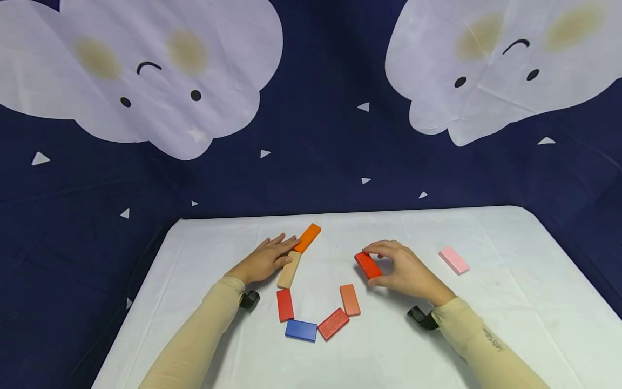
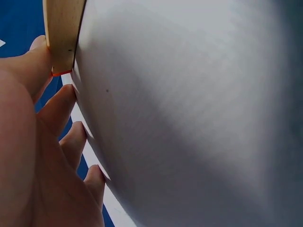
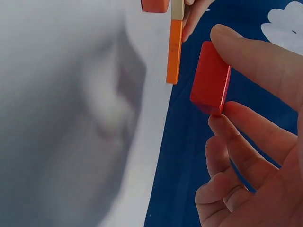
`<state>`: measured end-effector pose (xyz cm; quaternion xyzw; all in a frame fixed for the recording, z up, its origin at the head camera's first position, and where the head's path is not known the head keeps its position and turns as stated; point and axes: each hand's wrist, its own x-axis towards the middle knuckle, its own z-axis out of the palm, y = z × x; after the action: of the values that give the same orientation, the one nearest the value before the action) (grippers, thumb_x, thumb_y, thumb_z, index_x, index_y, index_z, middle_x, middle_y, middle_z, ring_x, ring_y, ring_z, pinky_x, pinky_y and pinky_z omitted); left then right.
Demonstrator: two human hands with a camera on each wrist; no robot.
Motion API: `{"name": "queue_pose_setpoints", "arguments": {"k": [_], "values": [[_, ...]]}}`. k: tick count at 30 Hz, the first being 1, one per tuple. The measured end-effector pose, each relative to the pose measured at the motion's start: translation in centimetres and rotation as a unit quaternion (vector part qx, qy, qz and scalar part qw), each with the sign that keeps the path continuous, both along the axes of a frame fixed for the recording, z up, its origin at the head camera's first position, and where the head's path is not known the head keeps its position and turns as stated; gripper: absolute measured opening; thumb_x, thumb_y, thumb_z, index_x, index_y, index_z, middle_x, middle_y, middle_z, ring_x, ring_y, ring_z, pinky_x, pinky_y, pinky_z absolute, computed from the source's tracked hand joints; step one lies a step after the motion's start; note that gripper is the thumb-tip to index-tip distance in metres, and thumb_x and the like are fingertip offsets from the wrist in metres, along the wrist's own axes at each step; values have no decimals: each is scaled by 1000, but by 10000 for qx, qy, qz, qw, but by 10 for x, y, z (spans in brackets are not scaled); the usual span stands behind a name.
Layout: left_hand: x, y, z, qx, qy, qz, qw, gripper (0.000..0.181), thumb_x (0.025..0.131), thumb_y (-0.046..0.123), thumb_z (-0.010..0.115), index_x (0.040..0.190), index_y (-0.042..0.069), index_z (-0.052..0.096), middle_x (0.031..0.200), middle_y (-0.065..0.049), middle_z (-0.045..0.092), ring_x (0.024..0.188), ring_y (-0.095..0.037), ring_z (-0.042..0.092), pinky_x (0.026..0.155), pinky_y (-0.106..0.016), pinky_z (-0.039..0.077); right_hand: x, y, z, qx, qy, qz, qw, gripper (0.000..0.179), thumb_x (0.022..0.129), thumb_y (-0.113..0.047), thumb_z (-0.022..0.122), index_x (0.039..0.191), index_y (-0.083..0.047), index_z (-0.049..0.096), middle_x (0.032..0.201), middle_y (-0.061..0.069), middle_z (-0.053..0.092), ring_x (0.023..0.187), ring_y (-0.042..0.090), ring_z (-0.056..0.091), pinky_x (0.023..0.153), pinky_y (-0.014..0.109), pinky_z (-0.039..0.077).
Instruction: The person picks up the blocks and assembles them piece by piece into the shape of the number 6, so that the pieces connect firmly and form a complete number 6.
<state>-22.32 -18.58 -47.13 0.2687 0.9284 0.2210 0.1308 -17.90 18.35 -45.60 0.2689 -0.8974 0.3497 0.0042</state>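
- Navy cloth [image 1: 316,119] with white clouds [image 1: 214,48] behind; white table [image 1: 389,356] below.
- Landmark: blue block [image 1: 301,330], lying flat.
- Right hand [image 1: 405,273], beyond and right of blue block: thumb and fingers pinch bright red block [image 1: 367,265], raised off table.
- Left hand [image 1: 266,259], beyond and left of blue block: fingers outstretched at orange block [image 1: 308,236], thumb by wooden block [image 1: 289,270]. Hands well apart.
- Wooden block, then orange block, end to end beyond blue block.
- Second red block [image 1: 285,305] just beyond blue block's left end; third red block [image 1: 333,324] just right.
- Salmon block [image 1: 350,300] farther right; pink block [image 1: 454,261] well apart, far right of blue block.
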Motion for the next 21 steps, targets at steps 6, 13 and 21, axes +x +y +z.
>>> {"name": "queue_pose_setpoints", "arguments": {"k": [6,13,21], "values": [[0,-1,-1,5,-1,-7,10000,55,107,34,48,158,17,34,162,-2,33,153,-30,19,122,-57,9,-2,-10,2,-115,-133,183,9997,63,71,-17,93,128,-13,68,130,2,63,107,27,62,92,49,53],[-1,0,-2,26,-1,-35,10000,56,107,34,48,158,17,34,162,-2,33,153,-30,18,122,-58,8,-4,-17,3,-56,-181,324,9993,63,72,-18,92,130,-12,67,131,1,63,107,26,62,93,50,52],[-1,0,-1,-27,-4,-1,10000,56,107,35,47,159,17,34,162,-2,33,153,-30,18,122,-57,8,-9,-28,3,193,-225,438,9986,64,73,-22,91,132,-13,66,133,0,61,107,21,61,94,44,51]]}}
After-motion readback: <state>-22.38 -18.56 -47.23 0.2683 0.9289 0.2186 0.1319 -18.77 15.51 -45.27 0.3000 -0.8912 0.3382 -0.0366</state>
